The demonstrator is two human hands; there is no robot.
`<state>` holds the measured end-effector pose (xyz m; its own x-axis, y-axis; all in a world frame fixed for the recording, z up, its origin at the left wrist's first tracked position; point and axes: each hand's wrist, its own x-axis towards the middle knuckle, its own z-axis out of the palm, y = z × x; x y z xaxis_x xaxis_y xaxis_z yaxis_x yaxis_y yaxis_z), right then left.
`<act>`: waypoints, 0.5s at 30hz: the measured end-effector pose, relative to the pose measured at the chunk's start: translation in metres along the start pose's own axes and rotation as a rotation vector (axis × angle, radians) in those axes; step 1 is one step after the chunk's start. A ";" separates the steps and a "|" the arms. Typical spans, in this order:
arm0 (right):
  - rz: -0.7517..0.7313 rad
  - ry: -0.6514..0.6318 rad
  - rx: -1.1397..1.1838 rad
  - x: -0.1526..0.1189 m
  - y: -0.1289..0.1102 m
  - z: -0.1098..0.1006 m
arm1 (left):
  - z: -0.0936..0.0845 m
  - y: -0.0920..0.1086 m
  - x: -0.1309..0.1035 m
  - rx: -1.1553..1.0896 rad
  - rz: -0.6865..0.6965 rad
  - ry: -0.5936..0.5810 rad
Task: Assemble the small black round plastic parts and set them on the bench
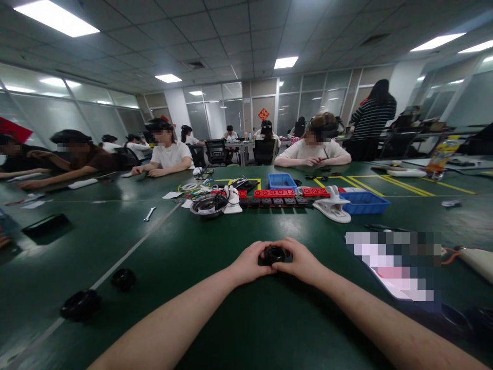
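Observation:
Between my two hands is a small black ring-shaped part [275, 254] with a dark round opening, held low over the green table. My left hand [250, 263] curls around its left side. From the other side, my right hand [299, 261] grips it, the thumb at the lower front edge. Both sets of fingers are partly hidden behind the part. To the left on the table lie a larger black ring-shaped part [80, 305] and a smaller black one [124, 279], neither touched by a hand.
Ahead are a metal bowl [208, 204] with cables, a red power strip [274, 193], a white clamp [333, 204] and blue trays [365, 203]. A wrench [149, 214] lies left; a blurred-out phone-like slab [393, 267] lies right. Across the table sits a person [314, 149].

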<state>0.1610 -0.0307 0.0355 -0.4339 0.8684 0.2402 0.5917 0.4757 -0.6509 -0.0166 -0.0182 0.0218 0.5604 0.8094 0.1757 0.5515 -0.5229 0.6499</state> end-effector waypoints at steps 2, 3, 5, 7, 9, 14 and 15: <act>0.005 0.011 0.016 0.000 0.003 0.002 | 0.000 0.002 -0.001 0.000 -0.017 0.013; 0.011 0.008 0.026 -0.001 0.004 0.003 | 0.001 0.004 -0.001 0.006 -0.033 0.026; 0.024 0.007 0.034 -0.001 0.005 0.005 | 0.003 0.006 -0.002 0.047 -0.074 0.066; 0.024 0.021 0.003 -0.002 0.005 0.007 | 0.006 0.008 -0.003 0.123 -0.108 0.100; 0.026 0.055 -0.056 -0.003 0.004 0.011 | 0.009 0.010 -0.004 0.195 -0.120 0.120; 0.064 0.121 -0.125 -0.004 0.001 0.019 | 0.014 0.012 -0.006 0.295 -0.108 0.159; 0.068 0.125 -0.130 -0.004 0.000 0.021 | 0.014 0.012 -0.006 0.313 -0.115 0.153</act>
<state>0.1488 -0.0372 0.0193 -0.3067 0.9059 0.2918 0.7030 0.4224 -0.5722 -0.0045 -0.0327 0.0178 0.3974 0.8860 0.2388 0.7813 -0.4631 0.4185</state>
